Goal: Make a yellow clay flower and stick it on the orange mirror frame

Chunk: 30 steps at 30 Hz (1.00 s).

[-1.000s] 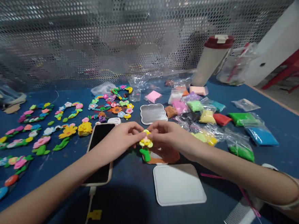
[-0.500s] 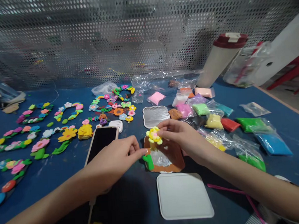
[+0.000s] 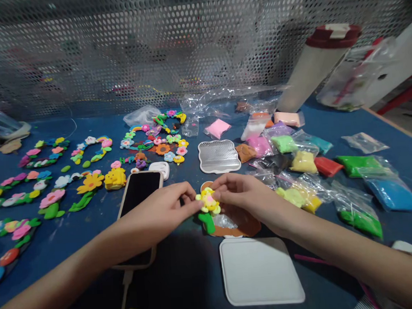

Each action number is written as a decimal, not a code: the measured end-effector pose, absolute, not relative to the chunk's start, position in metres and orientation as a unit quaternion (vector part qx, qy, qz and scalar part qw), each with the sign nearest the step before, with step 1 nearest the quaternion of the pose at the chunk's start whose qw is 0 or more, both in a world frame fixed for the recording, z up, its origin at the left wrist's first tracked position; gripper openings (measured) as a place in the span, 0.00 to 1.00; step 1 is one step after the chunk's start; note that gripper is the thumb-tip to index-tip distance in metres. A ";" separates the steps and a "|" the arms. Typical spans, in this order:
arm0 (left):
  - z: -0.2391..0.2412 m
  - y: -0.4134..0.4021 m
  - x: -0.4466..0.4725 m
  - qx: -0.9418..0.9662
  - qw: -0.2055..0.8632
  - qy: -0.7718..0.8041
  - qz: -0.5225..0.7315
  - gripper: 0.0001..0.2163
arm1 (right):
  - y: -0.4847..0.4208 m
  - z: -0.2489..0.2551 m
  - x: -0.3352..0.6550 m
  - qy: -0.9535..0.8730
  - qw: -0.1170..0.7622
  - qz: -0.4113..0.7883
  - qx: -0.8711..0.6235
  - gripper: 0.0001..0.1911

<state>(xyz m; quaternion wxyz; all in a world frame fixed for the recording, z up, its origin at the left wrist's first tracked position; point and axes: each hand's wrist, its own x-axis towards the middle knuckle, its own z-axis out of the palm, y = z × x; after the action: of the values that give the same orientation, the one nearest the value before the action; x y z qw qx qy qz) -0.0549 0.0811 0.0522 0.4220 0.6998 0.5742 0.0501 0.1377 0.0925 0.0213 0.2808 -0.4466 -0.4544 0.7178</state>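
My left hand (image 3: 167, 205) and my right hand (image 3: 246, 196) meet over the middle of the blue table, both pinching a small yellow clay flower (image 3: 208, 200) with a pink centre. Just below the flower stands a green clay stem (image 3: 208, 222) on the left edge of an orange-rimmed clay frame (image 3: 244, 227) that lies on the table under my right hand. A dark smartphone (image 3: 138, 197) lies under my left wrist, its cable running toward me.
Finished clay flower wreaths (image 3: 38, 180) cover the left of the table. Bags of coloured clay (image 3: 308, 161) lie on the right. A white square lid (image 3: 260, 270) sits near me, a silver tray (image 3: 218, 156) farther off, and a red-capped bottle (image 3: 316, 64) by the mesh wall.
The right hand had lifted the flower above the frame while the left hand stayed at the stem; now the flower is lower and both hands pinch it again.
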 end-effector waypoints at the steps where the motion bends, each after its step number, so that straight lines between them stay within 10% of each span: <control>1: 0.052 0.082 -0.055 0.695 0.424 0.577 0.060 0.14 | 0.092 0.020 0.137 -0.455 0.279 0.719 -0.445 0.10; 30: 0.036 0.093 -0.051 0.726 0.373 0.577 0.033 0.16 | 0.089 0.022 0.133 -0.778 0.201 0.334 -0.493 0.02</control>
<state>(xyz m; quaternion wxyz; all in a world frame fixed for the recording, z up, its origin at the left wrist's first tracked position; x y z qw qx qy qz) -0.0511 0.0927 0.0360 0.3728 0.7255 0.5775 0.0333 0.1326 0.0894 0.0223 0.2014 -0.4930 -0.7775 0.3345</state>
